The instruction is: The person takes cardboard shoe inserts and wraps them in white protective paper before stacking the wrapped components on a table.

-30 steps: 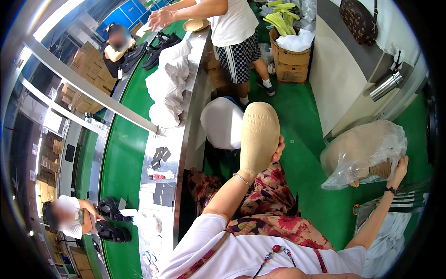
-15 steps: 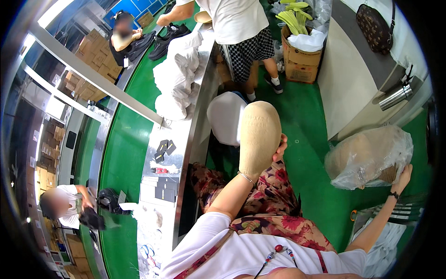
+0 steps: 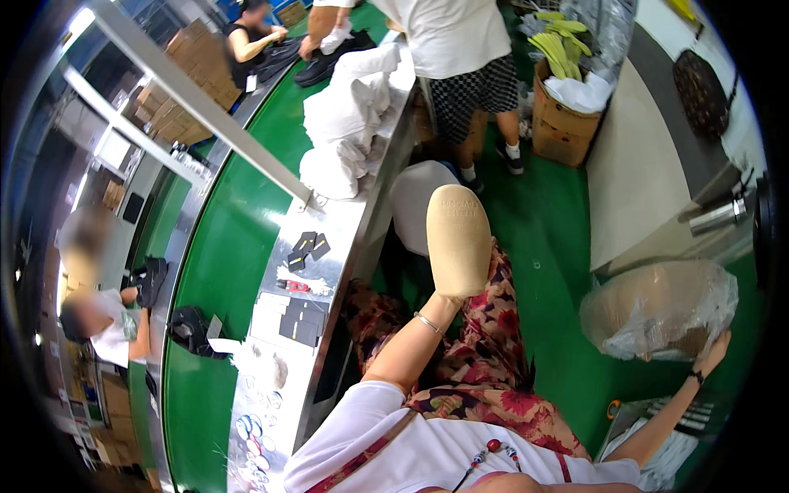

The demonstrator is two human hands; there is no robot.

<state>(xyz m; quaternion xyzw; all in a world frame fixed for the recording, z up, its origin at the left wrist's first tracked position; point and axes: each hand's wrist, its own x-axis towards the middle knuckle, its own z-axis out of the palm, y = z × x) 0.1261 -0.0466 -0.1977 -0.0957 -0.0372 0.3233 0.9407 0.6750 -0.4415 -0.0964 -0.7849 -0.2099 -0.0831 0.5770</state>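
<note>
A beige insole point(image 3: 458, 240), rounded at its far end and with embossed marks, is held up in front of my lap. My left hand point(image 3: 449, 301) grips it from beneath at its near end; the fingers are hidden behind it. Off to the right, my right hand point(image 3: 712, 355) is at the lower right edge of a clear plastic bag point(image 3: 612, 316). Its fingers are bent on the bag's edge and partly hidden. Inside the bag is a rounded beige-brown bundle point(image 3: 670, 308) that the plastic blurs.
To my left runs a metal-edged bench point(image 3: 335, 283) with dark cards point(image 3: 302, 321), white cloth bundles point(image 3: 337, 123) and a green belt point(image 3: 215, 275). Co-workers handle black shoes beyond. A white stool point(image 3: 415, 205) stands ahead, near a standing person point(image 3: 460, 49) and a cardboard box point(image 3: 564, 119).
The view has shifted, moving the surroundings rightward. The insole now looks shorter and tilted, and my left fingers have gone out of sight behind it. My right hand stays at the bag.
</note>
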